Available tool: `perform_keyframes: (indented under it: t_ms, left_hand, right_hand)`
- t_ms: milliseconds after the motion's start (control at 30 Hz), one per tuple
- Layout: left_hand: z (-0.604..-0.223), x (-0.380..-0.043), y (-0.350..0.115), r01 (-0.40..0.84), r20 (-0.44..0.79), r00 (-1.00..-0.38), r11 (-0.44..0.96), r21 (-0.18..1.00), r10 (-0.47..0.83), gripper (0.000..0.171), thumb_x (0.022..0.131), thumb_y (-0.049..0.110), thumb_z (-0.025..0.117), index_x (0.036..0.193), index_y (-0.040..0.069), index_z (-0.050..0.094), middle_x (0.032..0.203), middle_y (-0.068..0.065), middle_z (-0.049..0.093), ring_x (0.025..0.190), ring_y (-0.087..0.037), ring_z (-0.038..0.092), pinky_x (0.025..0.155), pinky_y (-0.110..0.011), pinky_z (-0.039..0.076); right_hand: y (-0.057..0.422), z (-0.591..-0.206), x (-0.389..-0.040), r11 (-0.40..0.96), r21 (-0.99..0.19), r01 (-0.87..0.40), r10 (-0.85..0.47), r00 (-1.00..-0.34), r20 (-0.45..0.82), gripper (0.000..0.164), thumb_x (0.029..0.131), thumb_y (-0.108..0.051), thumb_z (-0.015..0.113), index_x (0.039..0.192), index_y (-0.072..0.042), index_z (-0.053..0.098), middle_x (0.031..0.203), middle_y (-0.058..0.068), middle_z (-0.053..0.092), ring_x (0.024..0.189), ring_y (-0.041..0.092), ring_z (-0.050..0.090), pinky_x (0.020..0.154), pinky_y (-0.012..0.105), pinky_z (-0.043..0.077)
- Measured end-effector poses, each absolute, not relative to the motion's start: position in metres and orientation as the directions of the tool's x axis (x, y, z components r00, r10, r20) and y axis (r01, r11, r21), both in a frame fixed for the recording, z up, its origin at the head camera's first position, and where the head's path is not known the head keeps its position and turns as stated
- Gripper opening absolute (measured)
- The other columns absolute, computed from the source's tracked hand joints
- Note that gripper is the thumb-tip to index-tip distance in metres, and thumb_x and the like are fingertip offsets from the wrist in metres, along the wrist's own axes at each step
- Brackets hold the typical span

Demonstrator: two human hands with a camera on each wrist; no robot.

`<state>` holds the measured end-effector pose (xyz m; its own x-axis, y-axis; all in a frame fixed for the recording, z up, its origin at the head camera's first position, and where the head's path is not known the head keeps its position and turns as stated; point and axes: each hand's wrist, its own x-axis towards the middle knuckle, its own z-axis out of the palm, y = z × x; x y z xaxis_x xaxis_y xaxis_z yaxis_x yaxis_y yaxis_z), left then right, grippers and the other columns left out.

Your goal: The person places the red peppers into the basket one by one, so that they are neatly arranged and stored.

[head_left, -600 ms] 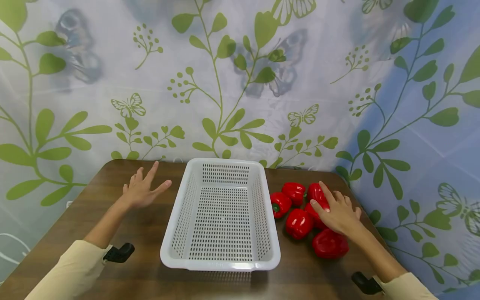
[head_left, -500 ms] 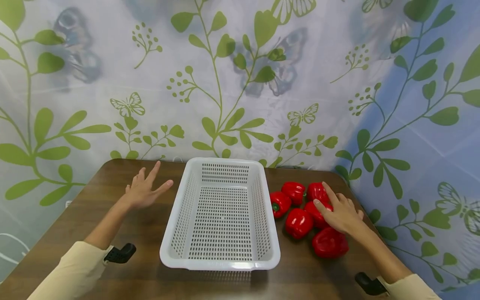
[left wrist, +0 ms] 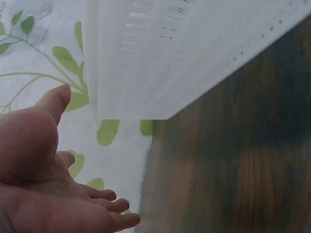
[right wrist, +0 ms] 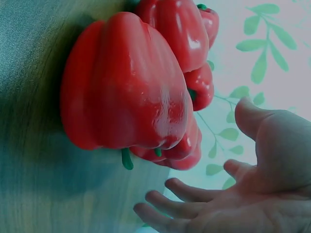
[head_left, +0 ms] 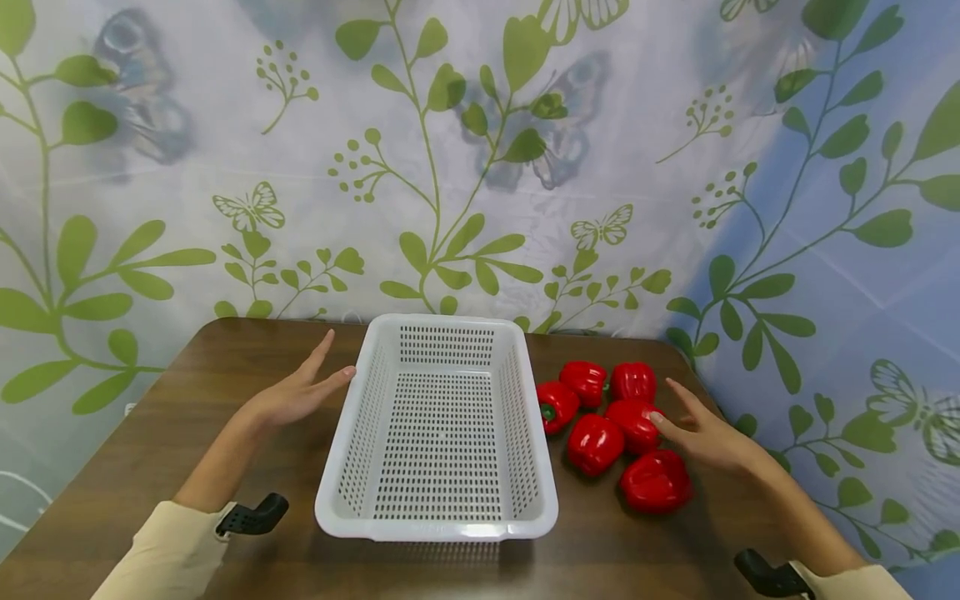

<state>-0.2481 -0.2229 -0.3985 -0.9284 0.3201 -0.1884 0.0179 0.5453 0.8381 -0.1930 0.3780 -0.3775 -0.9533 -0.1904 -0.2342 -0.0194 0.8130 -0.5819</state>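
A white perforated plastic basket [head_left: 437, 531] stands in the middle of the table, with nothing in it. My left hand [head_left: 288, 402] is spread at its left side, the thumb tip close to the rim in the head view. Several red bell peppers [head_left: 596, 444] lie in a group to the right of the basket. Just right of them, my right hand [head_left: 708, 437] has its fingers extended, its thumb overlapping one pepper in the head view. The right wrist view shows the nearest bell pepper [right wrist: 126, 87] large, with the palm facing the group. Neither hand holds anything.
The brown wooden table [head_left: 247, 350] ends at a patterned curtain [head_left: 450, 167] behind, which also runs along the right side. A black strap device [head_left: 253, 515] sits at the left wrist, another black device [head_left: 772, 573] at the right.
My left hand has moved right, toward the basket. The right hand has drawn away from above the peppers to their right side, uncovering more of them. Peppers and basket stay in place.
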Motion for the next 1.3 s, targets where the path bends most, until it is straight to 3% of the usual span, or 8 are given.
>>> perform_keyframes:
  t_ms: [167,267,400,667,833,967,1167,1300]
  left_hand:
    - [-0.399,-0.244,-0.221,-0.044,-0.219,-0.904,0.431,0.901,0.367,0.091,0.103,0.056,0.047,0.157,0.039,-0.023,0.169,-0.020,-0.013,0.154,-0.050,-0.008,0.114,-0.079,0.007]
    - [-0.403,-0.242,-0.222,-0.061,-0.217,-0.889,0.365,0.929,0.404,0.087,0.105,0.052,0.046,0.159,0.037,-0.021,0.169,-0.023,0.006,0.154,-0.048,0.009,0.119,-0.072,0.013]
    - [-0.409,-0.242,-0.225,-0.093,-0.207,-0.873,0.267,0.959,0.441,0.084,0.107,0.046,0.045,0.159,0.036,-0.020,0.166,-0.022,0.024,0.151,-0.046,0.028,0.123,-0.063,0.021]
    - [-0.421,-0.241,-0.225,-0.144,-0.205,-0.860,0.163,0.976,0.467,0.084,0.108,0.037,0.049,0.161,0.034,-0.016,0.163,-0.022,0.032,0.151,-0.045,0.025,0.124,-0.062,0.018]
    - [-0.425,-0.240,-0.222,-0.149,-0.182,-0.852,0.104,0.983,0.491,0.081,0.108,0.031,0.048,0.163,0.030,-0.012,0.161,-0.024,0.035,0.151,-0.046,0.026,0.124,-0.062,0.017]
    - [-0.424,-0.241,-0.221,-0.136,-0.161,-0.850,0.086,0.987,0.501,0.079,0.108,0.030,0.049,0.164,0.028,-0.007,0.160,-0.024,0.036,0.149,-0.043,0.033,0.124,-0.061,0.020]
    - [-0.423,-0.242,-0.221,-0.118,-0.131,-0.842,0.058,0.991,0.524,0.076,0.108,0.025,0.050,0.165,0.026,0.000,0.156,-0.019,0.045,0.140,-0.031,0.050,0.113,-0.035,0.045]
    - [-0.426,-0.243,-0.220,-0.131,-0.117,-0.840,0.012,0.991,0.530,0.075,0.108,0.022,0.050,0.165,0.025,0.002,0.151,-0.017,0.052,0.133,-0.027,0.058,0.101,-0.023,0.051]
  right_hand:
    - [0.389,-0.376,-0.192,0.749,-0.655,0.097,-0.189,-0.917,-0.352,0.093,0.104,-0.044,0.051,0.160,-0.002,-0.010,0.154,0.045,0.012,0.138,0.066,0.023,0.092,0.062,0.053]
    - [0.394,-0.375,-0.192,0.700,-0.688,0.192,-0.165,-0.894,-0.417,0.096,0.103,-0.044,0.056,0.159,-0.004,-0.012,0.155,0.046,0.012,0.141,0.065,0.022,0.096,0.065,0.051]
    - [0.402,-0.379,-0.193,0.655,-0.711,0.256,-0.160,-0.872,-0.462,0.100,0.101,-0.042,0.059,0.158,-0.003,-0.013,0.151,0.046,0.026,0.138,0.061,0.035,0.101,0.064,0.049]
    - [0.421,-0.393,-0.189,0.541,-0.769,0.341,-0.257,-0.803,-0.537,0.093,0.103,-0.034,0.057,0.158,-0.008,-0.012,0.152,0.038,0.032,0.138,0.055,0.041,0.108,0.070,0.038]
    - [0.435,-0.401,-0.187,0.493,-0.784,0.377,-0.309,-0.767,-0.563,0.087,0.105,-0.028,0.056,0.156,0.001,-0.007,0.143,0.029,0.047,0.129,0.045,0.053,0.104,0.063,0.047]
    - [0.441,-0.406,-0.186,0.474,-0.786,0.397,-0.334,-0.745,-0.578,0.083,0.105,-0.026,0.056,0.155,0.006,-0.002,0.144,0.027,0.047,0.124,0.040,0.058,0.099,0.058,0.053]
    - [0.440,-0.409,-0.186,0.430,-0.791,0.436,-0.377,-0.709,-0.596,0.074,0.105,-0.024,0.056,0.154,0.009,0.011,0.139,0.019,0.053,0.124,0.039,0.058,0.100,0.059,0.052]
    - [0.439,-0.409,-0.187,0.412,-0.793,0.448,-0.398,-0.695,-0.599,0.071,0.105,-0.022,0.055,0.153,0.010,0.015,0.134,0.014,0.058,0.123,0.037,0.059,0.101,0.058,0.052]
